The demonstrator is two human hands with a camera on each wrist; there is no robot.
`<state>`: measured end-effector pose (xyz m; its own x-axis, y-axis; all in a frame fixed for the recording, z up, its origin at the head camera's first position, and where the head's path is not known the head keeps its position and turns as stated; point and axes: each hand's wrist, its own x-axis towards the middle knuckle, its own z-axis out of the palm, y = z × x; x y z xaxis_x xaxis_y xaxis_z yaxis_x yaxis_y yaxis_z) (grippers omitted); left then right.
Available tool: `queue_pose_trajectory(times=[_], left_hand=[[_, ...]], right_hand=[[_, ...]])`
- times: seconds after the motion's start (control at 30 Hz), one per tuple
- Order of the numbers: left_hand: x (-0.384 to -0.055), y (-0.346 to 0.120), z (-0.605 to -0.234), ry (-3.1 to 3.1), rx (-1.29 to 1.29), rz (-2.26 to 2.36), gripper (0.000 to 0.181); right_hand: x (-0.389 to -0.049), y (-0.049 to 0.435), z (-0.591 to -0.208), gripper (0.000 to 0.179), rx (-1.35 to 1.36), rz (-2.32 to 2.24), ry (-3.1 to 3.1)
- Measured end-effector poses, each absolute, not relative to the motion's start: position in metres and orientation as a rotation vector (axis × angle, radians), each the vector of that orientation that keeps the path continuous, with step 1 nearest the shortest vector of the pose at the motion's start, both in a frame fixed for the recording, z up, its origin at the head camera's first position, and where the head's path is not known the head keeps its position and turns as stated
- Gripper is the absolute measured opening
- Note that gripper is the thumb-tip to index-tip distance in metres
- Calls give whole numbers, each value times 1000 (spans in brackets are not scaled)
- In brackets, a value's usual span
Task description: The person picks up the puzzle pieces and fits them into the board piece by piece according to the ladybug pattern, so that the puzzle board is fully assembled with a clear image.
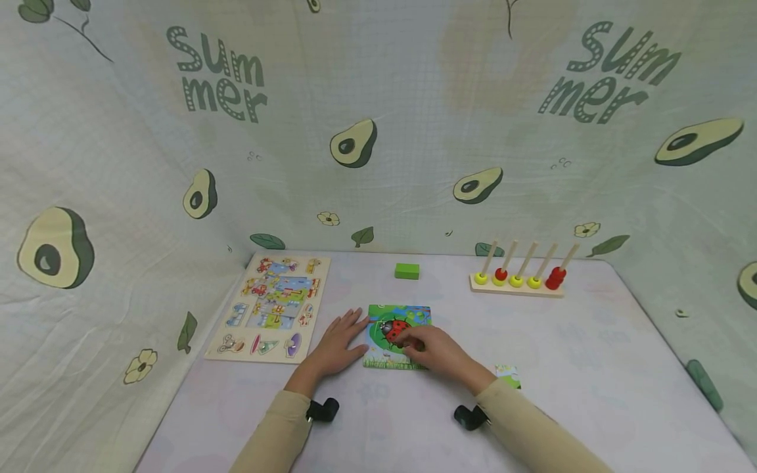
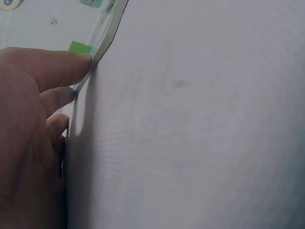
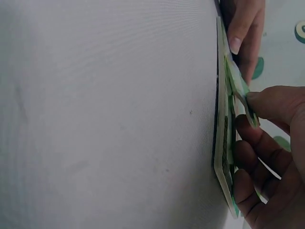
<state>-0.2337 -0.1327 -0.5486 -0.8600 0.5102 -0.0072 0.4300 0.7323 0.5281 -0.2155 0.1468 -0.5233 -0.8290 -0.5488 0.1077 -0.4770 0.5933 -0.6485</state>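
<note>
A square ladybug puzzle (image 1: 381, 357), green and blue, lies on the table between the two hands. At its left edge rests my left hand (image 1: 336, 345), palm down with the fingers extended; its thumb touches the board's side. Over the right part of the picture, my right hand (image 1: 440, 355) pinches a thin puzzle piece (image 3: 241, 93) between thumb and finger. That piece is tilted up off the board (image 3: 220, 138) in the right wrist view, and the other fingers rest along the board's edge. My right hand hides part of the puzzle from the head view.
One loose puzzle piece (image 1: 508, 376) lies beside the right forearm. A wooden peg puzzle board (image 1: 215, 348) stands at the left. Behind the ladybug puzzle is a green block (image 1: 407, 271). At the back right stands a bead stacker (image 1: 517, 290) with upright pegs.
</note>
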Motion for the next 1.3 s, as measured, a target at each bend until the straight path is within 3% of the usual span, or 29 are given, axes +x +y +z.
queue_pose_trajectory(times=[1.3], left_hand=[[-233, -131, -546, 2786, 732, 771, 62]], right_hand=[[-215, 142, -523, 31, -962, -729, 2772]])
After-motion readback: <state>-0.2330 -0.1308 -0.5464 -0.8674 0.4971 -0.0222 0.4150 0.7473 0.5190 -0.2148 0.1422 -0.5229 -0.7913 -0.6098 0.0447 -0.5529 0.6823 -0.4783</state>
